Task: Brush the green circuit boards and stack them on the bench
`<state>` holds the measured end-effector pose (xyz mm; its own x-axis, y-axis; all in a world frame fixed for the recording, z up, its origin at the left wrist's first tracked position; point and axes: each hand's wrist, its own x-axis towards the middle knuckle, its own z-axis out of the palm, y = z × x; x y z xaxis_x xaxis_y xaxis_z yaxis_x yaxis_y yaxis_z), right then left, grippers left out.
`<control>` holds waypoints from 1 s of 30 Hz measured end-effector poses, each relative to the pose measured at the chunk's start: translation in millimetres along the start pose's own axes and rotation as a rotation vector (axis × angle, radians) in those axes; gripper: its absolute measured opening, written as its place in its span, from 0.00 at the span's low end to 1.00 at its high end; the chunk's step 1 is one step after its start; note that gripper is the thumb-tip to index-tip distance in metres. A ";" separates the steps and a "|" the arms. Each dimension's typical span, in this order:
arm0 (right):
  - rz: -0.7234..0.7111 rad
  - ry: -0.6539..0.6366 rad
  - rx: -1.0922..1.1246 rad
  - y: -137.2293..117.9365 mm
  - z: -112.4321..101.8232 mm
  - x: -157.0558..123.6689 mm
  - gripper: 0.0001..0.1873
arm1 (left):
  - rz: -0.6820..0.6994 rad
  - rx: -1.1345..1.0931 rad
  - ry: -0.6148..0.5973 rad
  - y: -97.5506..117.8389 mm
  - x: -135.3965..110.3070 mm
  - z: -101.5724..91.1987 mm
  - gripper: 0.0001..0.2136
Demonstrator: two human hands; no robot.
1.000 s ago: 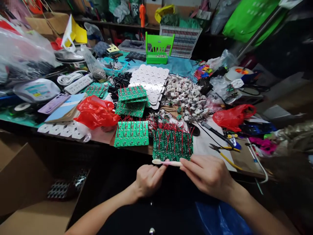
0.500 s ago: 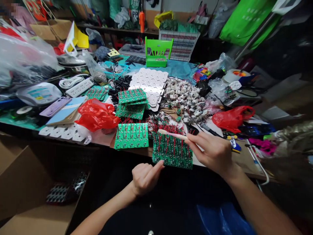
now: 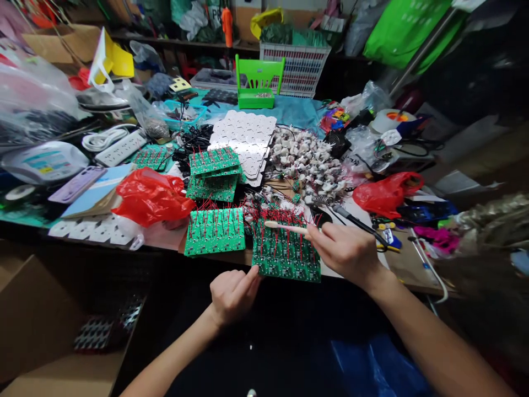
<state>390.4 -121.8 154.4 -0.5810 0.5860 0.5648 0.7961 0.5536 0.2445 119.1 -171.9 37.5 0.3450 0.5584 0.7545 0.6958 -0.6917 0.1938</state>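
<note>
My right hand (image 3: 345, 252) is closed on a pale toothbrush (image 3: 283, 226), whose head lies over a green circuit board panel (image 3: 285, 251) studded with red wires at the table's front edge. My left hand (image 3: 232, 293) is loosely curled, its index finger touching that panel's near left corner. A second green panel with red wires (image 3: 215, 230) lies just to the left. A stack of similar green boards (image 3: 214, 171) sits further back.
A red plastic bag (image 3: 151, 196) lies left of the boards, another red bag (image 3: 386, 193) to the right. Pliers (image 3: 382, 242) and a soldering iron (image 3: 351, 218) lie right of my hand. White small parts (image 3: 309, 160), white sheets (image 3: 246, 135), a green holder (image 3: 257, 82). Cardboard box (image 3: 37, 309) below left.
My right hand lifted the toothbrush away from my left hand and up over the wired panel. My left hand let go of the brush and reached forward to the panel's corner.
</note>
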 end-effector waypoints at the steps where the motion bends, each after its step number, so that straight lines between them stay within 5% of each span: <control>1: 0.013 0.009 -0.016 4.4 3.2 3.1 0.08 | -0.005 -0.005 -0.002 0.4 1.6 -0.9 0.16; 6: 0.092 -0.006 0.085 6.7 -13.1 -13.4 0.07 | -0.042 -0.043 -0.040 6.5 9.8 -2.9 0.19; 12: 0.008 -0.141 0.303 -15.0 -46.2 -57.0 0.06 | -0.012 -0.075 -0.055 6.6 10.1 1.0 0.18; 22: 0.081 -0.017 -0.056 18.7 -5.4 -26.6 0.06 | -0.003 -0.076 -0.063 2.4 14.6 -2.1 0.17; 26: 0.135 0.012 0.099 14.9 -25.3 -38.6 0.05 | -0.008 -0.086 -0.071 2.0 18.2 -4.1 0.16; 30: 0.079 -0.099 0.310 -2.8 -53.9 -66.4 0.05 | 0.000 -0.106 -0.068 -0.1 19.8 -4.7 0.16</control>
<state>435.8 -194.2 158.8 -0.5453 0.6804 0.4895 0.7588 0.6488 -0.0565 123.0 -162.9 55.3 0.3894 0.5859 0.7107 0.6268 -0.7339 0.2617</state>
